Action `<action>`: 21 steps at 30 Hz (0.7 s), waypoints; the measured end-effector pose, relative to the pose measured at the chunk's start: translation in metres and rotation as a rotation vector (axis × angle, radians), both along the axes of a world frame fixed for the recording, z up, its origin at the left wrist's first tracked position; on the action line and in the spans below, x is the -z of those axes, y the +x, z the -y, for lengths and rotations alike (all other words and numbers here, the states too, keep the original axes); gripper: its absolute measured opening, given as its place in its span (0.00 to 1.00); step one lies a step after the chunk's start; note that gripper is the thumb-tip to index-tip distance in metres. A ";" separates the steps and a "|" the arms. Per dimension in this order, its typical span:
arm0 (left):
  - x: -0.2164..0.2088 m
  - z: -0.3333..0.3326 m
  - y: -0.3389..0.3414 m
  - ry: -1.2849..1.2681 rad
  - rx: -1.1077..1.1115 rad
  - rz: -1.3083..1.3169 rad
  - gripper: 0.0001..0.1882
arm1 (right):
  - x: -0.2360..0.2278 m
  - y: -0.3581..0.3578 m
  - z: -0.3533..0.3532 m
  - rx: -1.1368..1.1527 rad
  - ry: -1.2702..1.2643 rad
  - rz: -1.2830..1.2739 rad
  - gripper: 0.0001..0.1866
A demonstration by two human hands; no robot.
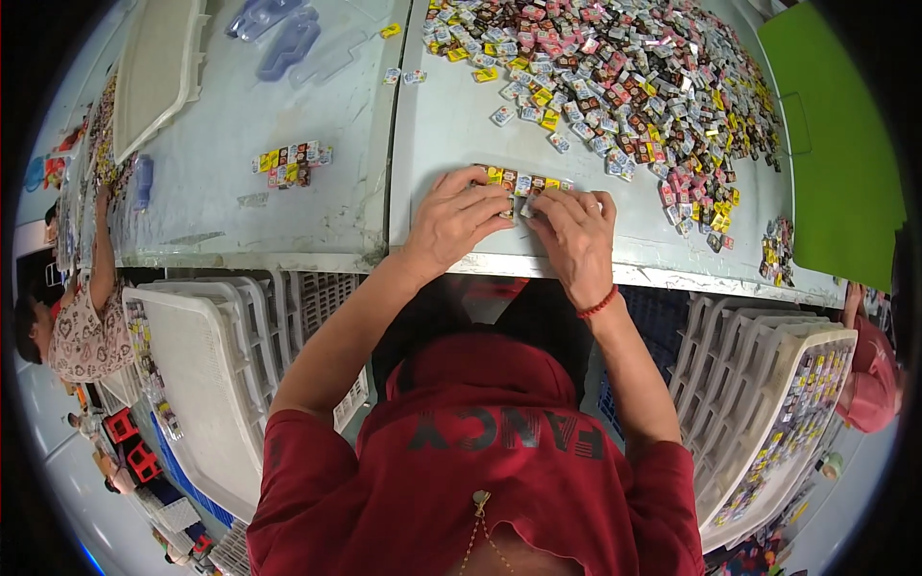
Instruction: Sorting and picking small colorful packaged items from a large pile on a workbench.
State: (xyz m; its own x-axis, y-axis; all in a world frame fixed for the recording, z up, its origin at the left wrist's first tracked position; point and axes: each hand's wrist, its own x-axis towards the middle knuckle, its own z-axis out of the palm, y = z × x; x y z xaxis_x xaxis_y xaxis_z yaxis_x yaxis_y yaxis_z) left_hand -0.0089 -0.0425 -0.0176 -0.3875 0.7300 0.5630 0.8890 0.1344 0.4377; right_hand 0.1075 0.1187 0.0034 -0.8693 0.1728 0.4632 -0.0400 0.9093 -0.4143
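At the table's near edge, a tight row of small colourful packs (523, 182) lies between my hands. A clear plastic edge seems to show around it. My left hand (459, 213) is at the row's left end, fingers curled and pressed onto packs. From the right, my right hand (573, 226), with a red bead bracelet at the wrist, pinches a small pack (527, 205) just below the row. My fingertips partly hide the packs. Beyond my hands a large loose pile of the same small packs (615, 82) spreads over the table, in yellow, white, pink and brown.
A small grouped set of packs (293, 163) lies on the left table. Clear blue-tinted plastic trays (288, 43) and a white tray (158, 72) are farther back. Stacked white crates (206, 384) and loaded trays (802, 413) flank me. Another person (91, 322) works at left.
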 end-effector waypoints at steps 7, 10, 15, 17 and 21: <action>0.003 0.000 -0.004 0.030 0.003 0.052 0.11 | -0.002 0.001 -0.007 -0.061 -0.001 0.063 0.12; 0.002 0.000 -0.004 0.039 -0.004 0.082 0.11 | -0.001 -0.001 -0.009 -0.086 -0.011 0.070 0.11; -0.003 -0.001 -0.006 0.057 -0.004 0.202 0.10 | 0.002 -0.010 -0.005 -0.086 -0.017 0.061 0.11; -0.006 0.000 -0.005 0.053 -0.013 0.164 0.10 | 0.001 -0.010 -0.003 -0.081 0.006 0.061 0.11; -0.005 0.001 -0.005 0.053 -0.020 0.087 0.07 | 0.009 -0.006 -0.001 -0.051 0.085 -0.004 0.10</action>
